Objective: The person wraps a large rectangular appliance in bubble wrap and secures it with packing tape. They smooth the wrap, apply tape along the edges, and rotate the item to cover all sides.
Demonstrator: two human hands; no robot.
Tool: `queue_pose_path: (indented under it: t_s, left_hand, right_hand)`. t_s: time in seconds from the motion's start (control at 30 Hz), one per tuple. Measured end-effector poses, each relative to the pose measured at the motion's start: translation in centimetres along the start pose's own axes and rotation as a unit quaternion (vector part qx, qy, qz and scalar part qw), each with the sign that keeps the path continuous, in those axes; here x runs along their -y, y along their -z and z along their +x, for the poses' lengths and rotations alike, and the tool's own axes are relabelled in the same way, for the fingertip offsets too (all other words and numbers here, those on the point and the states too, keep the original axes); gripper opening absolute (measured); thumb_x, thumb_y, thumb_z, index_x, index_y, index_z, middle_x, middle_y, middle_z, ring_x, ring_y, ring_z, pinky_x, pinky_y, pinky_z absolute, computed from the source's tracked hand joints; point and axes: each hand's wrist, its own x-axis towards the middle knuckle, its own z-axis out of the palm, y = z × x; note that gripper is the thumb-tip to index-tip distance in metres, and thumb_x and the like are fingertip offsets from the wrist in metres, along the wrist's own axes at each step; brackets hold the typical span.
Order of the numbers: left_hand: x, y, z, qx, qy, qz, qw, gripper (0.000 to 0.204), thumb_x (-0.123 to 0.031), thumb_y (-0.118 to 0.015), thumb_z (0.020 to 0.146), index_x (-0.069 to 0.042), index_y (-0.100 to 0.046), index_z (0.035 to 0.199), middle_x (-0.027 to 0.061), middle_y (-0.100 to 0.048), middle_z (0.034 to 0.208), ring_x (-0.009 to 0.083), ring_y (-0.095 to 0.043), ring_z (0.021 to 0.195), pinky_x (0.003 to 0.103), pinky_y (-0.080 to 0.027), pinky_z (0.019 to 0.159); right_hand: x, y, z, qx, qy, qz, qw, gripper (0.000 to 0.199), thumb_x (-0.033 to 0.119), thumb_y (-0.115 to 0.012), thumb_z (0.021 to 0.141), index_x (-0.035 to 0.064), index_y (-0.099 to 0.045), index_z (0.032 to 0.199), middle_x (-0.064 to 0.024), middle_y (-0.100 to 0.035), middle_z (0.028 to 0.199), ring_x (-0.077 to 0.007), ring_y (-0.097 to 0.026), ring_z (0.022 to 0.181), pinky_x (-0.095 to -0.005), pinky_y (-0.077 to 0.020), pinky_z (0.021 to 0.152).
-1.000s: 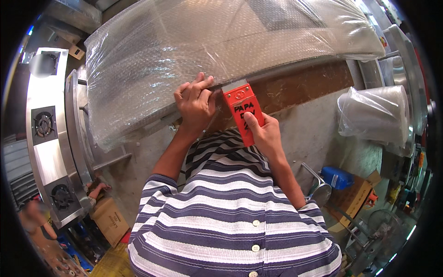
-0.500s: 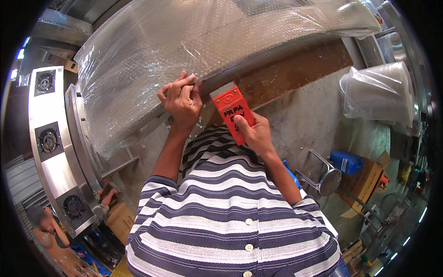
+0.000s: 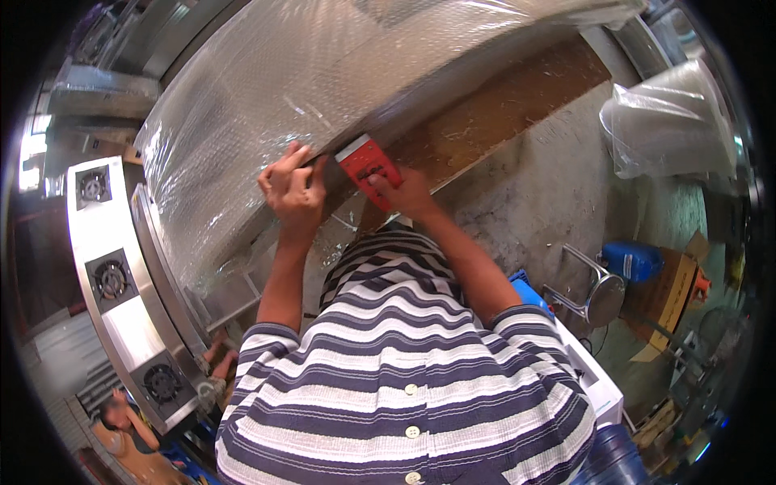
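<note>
Clear bubble wrap [image 3: 267, 105] covers a long, large object in front of me. My left hand [image 3: 293, 190] is closed at the wrap's near edge, its thumb and fingers pinching there; the pinched part is mostly hidden. In my right hand [image 3: 412, 194] is a flat red bladed tool [image 3: 370, 164] with a grey metal edge at its far end. That edge points up and left, close to my left fingertips, beside the lower border of the wrap. My right thumb presses on the tool's face.
A brown board [image 3: 517, 105] lies beyond my right hand. At left stands a steel stove [image 3: 129, 315] with several burners, a person [image 3: 121, 420] below it. A bubble wrap roll [image 3: 671, 121], a stool [image 3: 605, 299], a blue container [image 3: 630, 261] and a cardboard box [image 3: 667, 299] are right.
My right hand has brought the red bladed tool left and upward, nearer my left hand. My left hand has shifted slightly left. The whole view has also shifted.
</note>
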Motion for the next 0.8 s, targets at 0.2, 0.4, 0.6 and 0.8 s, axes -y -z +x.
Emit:
queue_pose_path:
  t_s: [0.2, 0.4, 0.6, 0.8]
  left_hand:
    - [-1.3, 0.0, 0.9, 0.056, -0.155, 0.098, 0.981, 0.034, -0.016, -0.073, 0.091, -0.008, -0.064, 0.123, 0.0087, -0.057, 0.142, 0.0259, -0.048, 0.142, 0.045, -0.037, 0.110]
    - [-1.4, -1.7, 2.1, 0.431, -0.271, 0.036, 0.860, 0.066, -0.014, -0.053, 0.093, 0.003, -0.036, 0.155, 0.0220, -0.033, 0.164, 0.0304, -0.030, 0.154, 0.044, -0.020, 0.129]
    - [-0.3, -2.5, 0.7, 0.374, -0.359, 0.153, 0.841, 0.074, -0.026, -0.056, 0.093, 0.002, -0.032, 0.158, 0.0163, -0.030, 0.167, 0.0258, -0.023, 0.157, 0.041, -0.016, 0.130]
    - [0.3, -3.3, -0.5, 0.310, -0.431, 0.334, 0.779, 0.067, -0.025, -0.046, 0.097, 0.001, -0.035, 0.158, 0.0136, -0.029, 0.168, 0.0249, -0.023, 0.157, 0.040, -0.015, 0.130]
  right_hand:
    - [-1.2, 0.3, -0.2, 0.010, -0.034, -0.047, 0.998, 0.052, 0.055, -0.071, 0.091, 0.0049, -0.075, 0.104, -0.0191, -0.073, 0.084, -0.0355, -0.074, 0.081, -0.0437, -0.0561, 0.073]
    - [-2.9, -0.3, -0.3, -0.010, -0.015, -0.061, 0.998, 0.055, 0.054, -0.070, 0.092, -0.0002, -0.073, 0.102, -0.0238, -0.071, 0.084, -0.0379, -0.074, 0.083, -0.0444, -0.0555, 0.075]
    - [-1.6, 2.3, -2.0, 0.044, -0.094, -0.174, 0.979, 0.061, 0.059, -0.066, 0.091, -0.0008, -0.073, 0.101, -0.0287, -0.071, 0.088, -0.0431, -0.073, 0.087, -0.0504, -0.0549, 0.077]
    - [-0.3, 3.5, -2.7, 0.057, -0.122, -0.278, 0.951, 0.057, 0.053, -0.068, 0.090, -0.0019, -0.075, 0.101, -0.0271, -0.073, 0.096, -0.0413, -0.074, 0.094, -0.0496, -0.0575, 0.082]
